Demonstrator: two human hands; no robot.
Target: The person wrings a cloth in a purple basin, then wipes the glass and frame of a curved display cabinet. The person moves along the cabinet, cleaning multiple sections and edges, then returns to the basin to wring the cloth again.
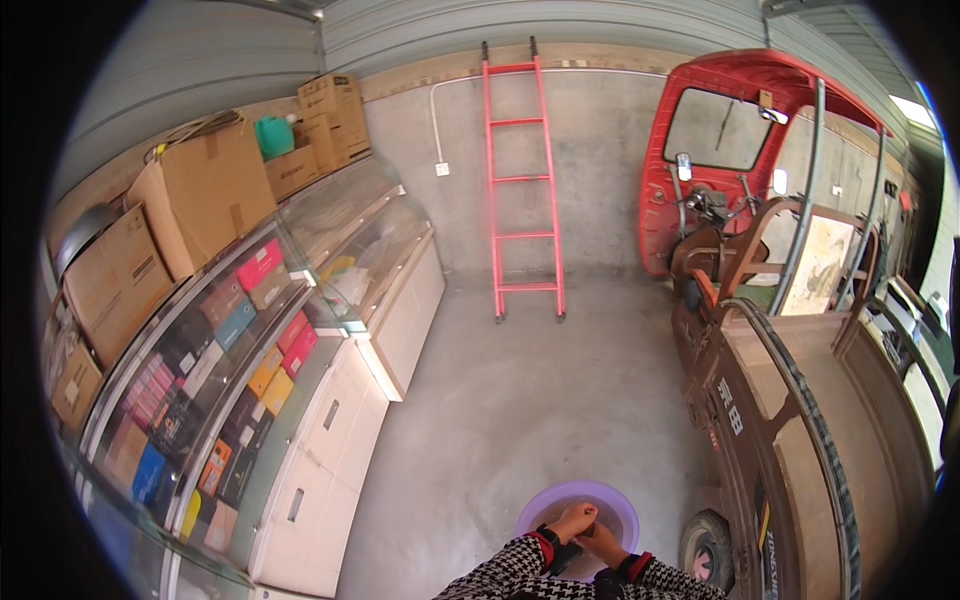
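Observation:
At the bottom of the head view, a purple basin (620, 505) stands on the grey floor. Over it, my left hand (574, 519) is closed, and my right hand (602, 542) is closed just below and right of it, close against it. Something dark shows between and under them, too small and hidden to name. Both forearms have black-and-white checked sleeves with red cuffs.
A brown-and-red cargo tricycle (750, 430) stands at the right, its wheel (707, 550) beside the basin. Glass display cases (315, 450) with colourful boxes, topped by cardboard boxes (205, 195), line the left. A red ladder (522, 235) leans on the back wall.

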